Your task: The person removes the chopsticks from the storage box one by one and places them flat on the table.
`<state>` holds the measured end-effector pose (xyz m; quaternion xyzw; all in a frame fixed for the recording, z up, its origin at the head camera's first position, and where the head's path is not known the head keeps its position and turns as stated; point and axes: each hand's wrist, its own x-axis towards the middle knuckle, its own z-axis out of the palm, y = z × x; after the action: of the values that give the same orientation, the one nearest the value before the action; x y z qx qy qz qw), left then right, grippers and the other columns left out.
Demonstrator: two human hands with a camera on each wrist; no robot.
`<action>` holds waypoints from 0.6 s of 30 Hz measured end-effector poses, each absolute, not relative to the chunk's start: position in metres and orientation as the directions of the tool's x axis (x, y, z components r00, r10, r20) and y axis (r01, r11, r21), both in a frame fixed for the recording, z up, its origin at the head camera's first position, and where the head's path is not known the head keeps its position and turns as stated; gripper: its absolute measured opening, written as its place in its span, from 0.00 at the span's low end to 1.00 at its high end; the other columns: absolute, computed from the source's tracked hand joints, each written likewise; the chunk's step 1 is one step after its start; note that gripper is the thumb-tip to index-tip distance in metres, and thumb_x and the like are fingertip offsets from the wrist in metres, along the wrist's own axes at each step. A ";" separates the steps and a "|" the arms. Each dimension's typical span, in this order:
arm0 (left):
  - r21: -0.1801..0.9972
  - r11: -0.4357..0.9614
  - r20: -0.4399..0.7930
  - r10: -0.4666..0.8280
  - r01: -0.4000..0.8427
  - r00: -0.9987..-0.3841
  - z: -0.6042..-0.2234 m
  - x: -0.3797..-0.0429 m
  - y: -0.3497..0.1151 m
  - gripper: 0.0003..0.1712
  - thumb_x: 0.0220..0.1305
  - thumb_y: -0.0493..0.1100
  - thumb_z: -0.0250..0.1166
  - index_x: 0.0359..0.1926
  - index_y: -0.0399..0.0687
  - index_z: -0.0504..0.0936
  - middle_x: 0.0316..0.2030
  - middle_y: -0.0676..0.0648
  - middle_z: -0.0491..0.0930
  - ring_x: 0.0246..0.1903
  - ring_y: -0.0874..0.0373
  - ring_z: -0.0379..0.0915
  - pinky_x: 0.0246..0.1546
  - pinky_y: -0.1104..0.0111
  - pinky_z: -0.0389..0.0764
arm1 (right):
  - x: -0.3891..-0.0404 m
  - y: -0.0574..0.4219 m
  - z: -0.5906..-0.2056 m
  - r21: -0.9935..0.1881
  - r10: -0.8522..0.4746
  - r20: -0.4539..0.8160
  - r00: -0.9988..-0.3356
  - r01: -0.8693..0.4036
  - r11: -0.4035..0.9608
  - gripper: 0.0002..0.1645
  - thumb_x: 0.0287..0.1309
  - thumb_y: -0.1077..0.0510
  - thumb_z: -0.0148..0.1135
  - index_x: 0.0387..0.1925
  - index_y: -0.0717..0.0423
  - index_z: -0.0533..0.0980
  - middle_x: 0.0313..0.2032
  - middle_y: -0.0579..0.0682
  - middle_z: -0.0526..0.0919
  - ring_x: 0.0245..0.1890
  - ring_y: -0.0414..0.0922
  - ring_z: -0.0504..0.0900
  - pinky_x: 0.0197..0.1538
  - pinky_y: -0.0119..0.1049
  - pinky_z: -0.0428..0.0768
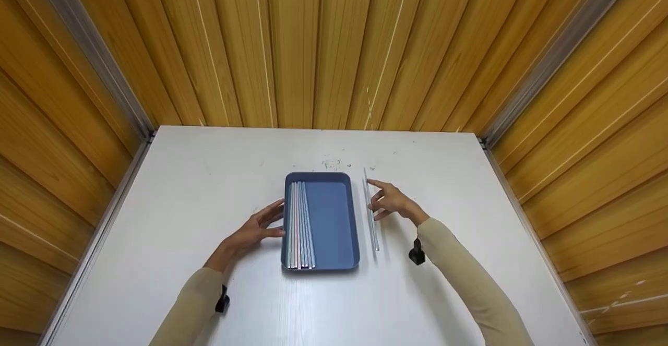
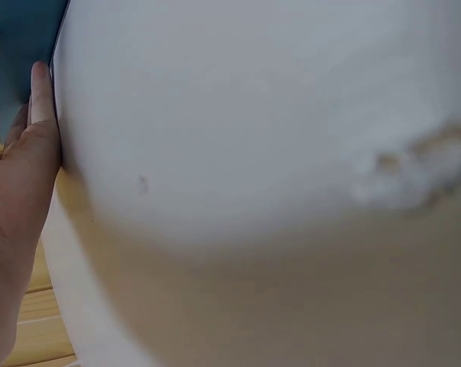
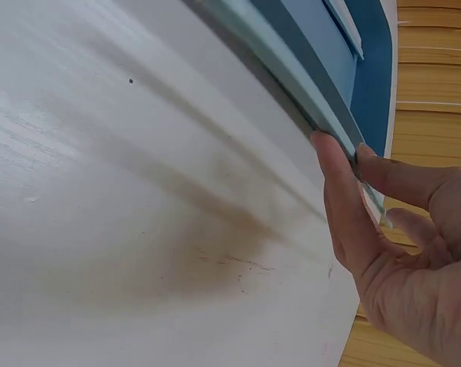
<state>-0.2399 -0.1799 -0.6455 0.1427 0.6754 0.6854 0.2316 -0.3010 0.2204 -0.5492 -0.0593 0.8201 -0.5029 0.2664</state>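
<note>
A blue rectangular tray (image 1: 334, 226) lies on the table. Several thin, pale sticks (image 1: 301, 226), one of them pinkish, lie side by side along its left half. Against the tray's left wall rests my left hand (image 1: 253, 231), thumb and fingers spread and fairly straight; the left wrist view shows only part of this hand (image 2: 20, 164) at the tray's edge. Just right of the tray, my right hand (image 1: 390, 201) pinches another thin pale stick (image 1: 372, 228) between thumb and fingers. In the right wrist view this pale blue stick (image 3: 291, 73) runs alongside the tray wall.
The white table (image 1: 219, 163) has a few dark marks behind the tray. Wood-patterned panels (image 1: 292, 48) close off the back and both sides. A black item (image 1: 416, 253) hangs at the right sleeve, and a similar one (image 1: 223, 301) at the left.
</note>
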 end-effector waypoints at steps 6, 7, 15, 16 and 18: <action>0.990 0.021 -0.134 0.494 -0.142 -0.859 -0.646 -0.239 -0.178 0.53 0.64 0.34 0.70 0.82 0.53 0.51 0.80 0.42 0.53 0.80 0.43 0.46 0.80 0.44 0.45 | -0.301 0.225 -0.562 -0.853 -0.364 -0.381 -0.850 0.171 0.494 0.50 0.62 0.77 0.60 0.80 0.61 0.50 0.42 0.59 0.75 0.44 0.58 0.87 0.38 0.43 0.90; 0.989 0.021 -0.140 0.493 -0.148 -0.859 -0.646 -0.238 -0.177 0.53 0.64 0.34 0.71 0.82 0.54 0.51 0.80 0.43 0.54 0.80 0.43 0.47 0.80 0.45 0.46 | -0.301 0.226 -0.564 -0.852 -0.363 -0.382 -0.850 0.173 0.494 0.50 0.62 0.77 0.60 0.80 0.61 0.50 0.41 0.58 0.75 0.43 0.57 0.87 0.38 0.43 0.90; 0.989 0.027 -0.140 0.486 -0.145 -0.863 -0.647 -0.237 -0.179 0.52 0.64 0.34 0.71 0.82 0.53 0.51 0.80 0.42 0.54 0.80 0.42 0.48 0.80 0.45 0.48 | -0.298 0.228 -0.581 -0.839 -0.356 -0.385 -0.852 0.162 0.520 0.50 0.59 0.77 0.62 0.79 0.62 0.53 0.38 0.57 0.77 0.31 0.46 0.87 0.36 0.44 0.90; 0.989 0.028 -0.140 0.486 -0.145 -0.862 -0.647 -0.238 -0.179 0.52 0.64 0.35 0.71 0.82 0.53 0.52 0.80 0.43 0.54 0.80 0.43 0.48 0.80 0.45 0.47 | -0.297 0.227 -0.584 -0.837 -0.350 -0.388 -0.852 0.167 0.520 0.50 0.59 0.76 0.64 0.79 0.62 0.53 0.38 0.56 0.78 0.30 0.44 0.86 0.35 0.43 0.90; 0.990 0.033 -0.138 0.493 -0.140 -0.859 -0.647 -0.239 -0.179 0.52 0.65 0.35 0.71 0.82 0.54 0.52 0.80 0.44 0.54 0.80 0.44 0.47 0.80 0.44 0.46 | -0.296 0.226 -0.588 -0.837 -0.335 -0.392 -0.857 0.180 0.517 0.51 0.58 0.76 0.65 0.79 0.62 0.54 0.37 0.56 0.79 0.28 0.43 0.86 0.34 0.41 0.90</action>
<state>-0.2385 -0.1788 -0.6469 0.1298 0.6804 0.6829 0.2319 -0.2961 0.2264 -0.5881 -0.0466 0.8301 -0.4892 0.2636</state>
